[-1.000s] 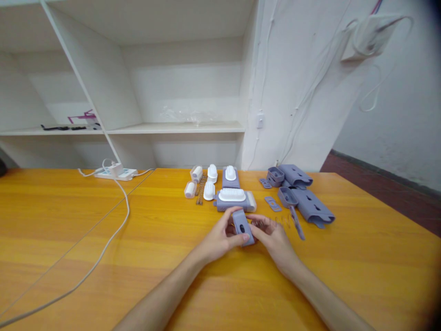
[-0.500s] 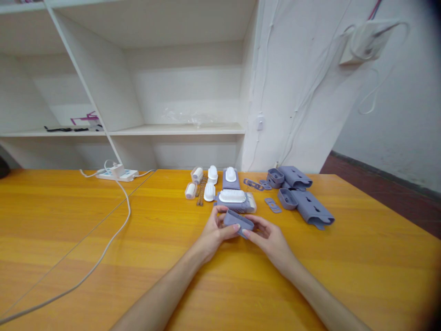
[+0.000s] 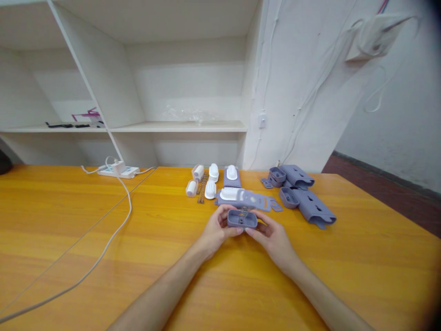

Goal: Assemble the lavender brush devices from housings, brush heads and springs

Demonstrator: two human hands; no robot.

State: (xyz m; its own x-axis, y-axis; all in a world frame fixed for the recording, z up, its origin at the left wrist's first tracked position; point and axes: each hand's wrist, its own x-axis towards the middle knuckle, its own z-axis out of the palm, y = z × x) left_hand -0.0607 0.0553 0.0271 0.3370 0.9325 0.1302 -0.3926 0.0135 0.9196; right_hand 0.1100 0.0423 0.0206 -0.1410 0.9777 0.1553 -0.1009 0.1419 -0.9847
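Between my two hands is a small grey-purple oval plastic cup [image 3: 242, 224], its open side tipped towards me so the inside shows. My left hand [image 3: 219, 230] grips its left end, thumb along the front wall. On the right end, my right hand [image 3: 269, 234] has its thumb in front and fingers behind. Just beyond lies a flat grey-purple panel [image 3: 253, 198] bearing a white bristled brush head [image 3: 230, 194]. A second white ribbed piece [image 3: 232, 173] rests on another grey-purple part behind it.
White ribbed pieces [image 3: 210, 189], clear-and-white cylinders [image 3: 192, 187] and springs [image 3: 201, 193] lie at the back. Grey-purple housings [image 3: 315, 208] and cups [image 3: 288, 197] stand to the right. A power strip [image 3: 119, 171] with a long cable [image 3: 129, 207] is at left, below white shelves [image 3: 179, 127].
The cup has turned in my hands: its outer wall faced me before, and now its inside shows. The view has shifted slightly.
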